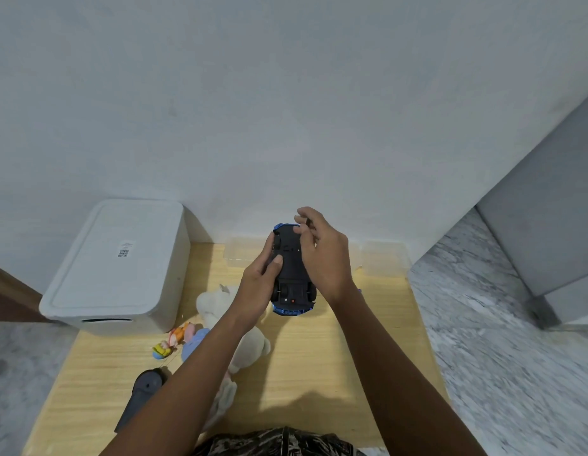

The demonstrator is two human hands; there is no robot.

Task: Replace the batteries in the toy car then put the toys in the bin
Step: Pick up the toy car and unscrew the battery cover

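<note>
wall: we see a pale wall [286, 93] filling the upper part of the view, behind the far edge of the desk.
floor: we see grey marbled floor [499, 340] along the right edge of the desk and at the near left.
desk: a light wooden desk [335, 373] carries the things.
bin: we find the white bin [118, 268] at the far left corner of the desk, its lid on, a small label on top.
clear boxes: two clear plastic boxes [384, 258] stand along the far edge, against the wall.
plush toy: a cream plush toy [217, 304] lies near the middle, partly under our left forearm.
remote: a dark controller [141, 396] lies near the left near edge.
toy car: we hold the blue toy car [291, 278] upside down above the far middle of the desk, black underside up.
left hand: our left hand [258, 281] grips the car's left side, thumb on the underside.
right hand: our right hand [322, 251] has curled fingers at the far end of the underside; we cannot tell whether it pinches anything.
doll: a small doll [169, 345] with yellow and orange parts lies just left of the plush toy.
</note>
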